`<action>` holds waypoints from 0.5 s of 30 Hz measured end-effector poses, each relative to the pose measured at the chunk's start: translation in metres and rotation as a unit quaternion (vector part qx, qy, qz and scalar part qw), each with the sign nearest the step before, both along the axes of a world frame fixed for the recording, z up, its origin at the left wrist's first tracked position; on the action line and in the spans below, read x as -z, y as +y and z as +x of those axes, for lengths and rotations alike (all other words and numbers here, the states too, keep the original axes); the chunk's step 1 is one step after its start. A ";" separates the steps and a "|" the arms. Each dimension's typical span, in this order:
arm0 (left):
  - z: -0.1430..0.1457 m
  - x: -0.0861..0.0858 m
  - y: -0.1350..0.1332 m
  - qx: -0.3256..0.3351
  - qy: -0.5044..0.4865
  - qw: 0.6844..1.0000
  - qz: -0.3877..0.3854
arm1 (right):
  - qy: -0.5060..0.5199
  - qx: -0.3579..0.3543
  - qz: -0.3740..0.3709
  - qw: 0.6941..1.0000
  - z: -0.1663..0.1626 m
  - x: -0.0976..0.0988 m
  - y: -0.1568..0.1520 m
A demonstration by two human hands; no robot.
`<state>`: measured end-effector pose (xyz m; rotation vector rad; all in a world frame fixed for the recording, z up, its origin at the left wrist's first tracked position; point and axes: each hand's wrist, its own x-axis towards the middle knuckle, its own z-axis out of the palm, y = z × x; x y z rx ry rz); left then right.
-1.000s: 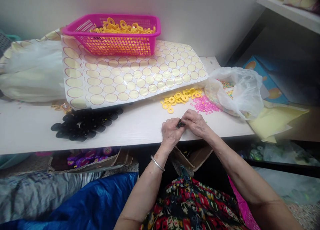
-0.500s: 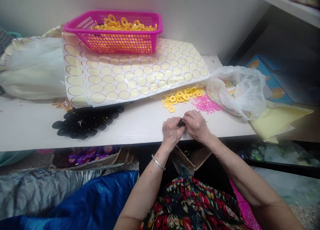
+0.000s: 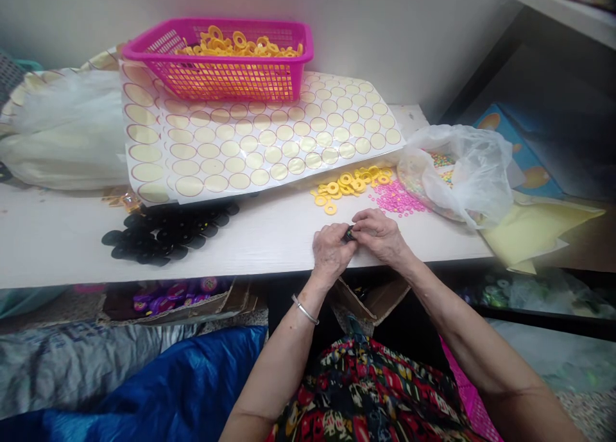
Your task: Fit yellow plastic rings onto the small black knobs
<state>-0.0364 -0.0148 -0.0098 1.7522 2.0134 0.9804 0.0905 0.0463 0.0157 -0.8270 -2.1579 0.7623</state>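
Observation:
My left hand (image 3: 330,253) and my right hand (image 3: 380,235) meet at the near edge of the white table (image 3: 269,237). Both pinch a small dark piece (image 3: 349,234) between their fingertips; most of it is hidden by the fingers. A silver bangle sits on my left wrist. Just beyond the hands lie a few yellow rings (image 3: 346,185) and a scatter of small pink beads (image 3: 394,199). A heap of black discs (image 3: 168,231) lies on the table to the left.
A sheet of round stickers (image 3: 260,140) covers the middle of the table, with a pink basket (image 3: 221,57) of yellow rings on its far end. A clear plastic bag (image 3: 462,169) with coloured beads lies at right. Cardboard boxes (image 3: 370,301) sit under the table edge.
Both hands stay together on the small dark piece, with only slight finger movement. The view has shifted a little.

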 end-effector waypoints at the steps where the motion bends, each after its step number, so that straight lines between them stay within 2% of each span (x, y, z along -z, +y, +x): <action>1: 0.000 0.001 0.000 0.000 -0.003 1.000 0.001 | 0.011 0.004 -0.032 0.999 -0.001 0.000 0.000; 5: 0.000 0.001 0.000 0.002 -0.005 1.000 -0.004 | 0.038 0.026 -0.142 0.989 -0.004 0.000 0.002; 8: -0.001 -0.002 0.000 0.002 -0.003 1.000 -0.007 | 0.045 0.028 -0.193 0.980 -0.004 -0.002 0.003; 12: -0.001 -0.004 0.000 -0.005 0.005 1.000 -0.001 | 0.048 0.026 -0.201 0.978 -0.003 -0.008 0.008; 15: -0.001 -0.002 0.000 -0.012 0.008 1.000 0.012 | 0.025 0.032 -0.172 0.984 -0.007 -0.013 0.023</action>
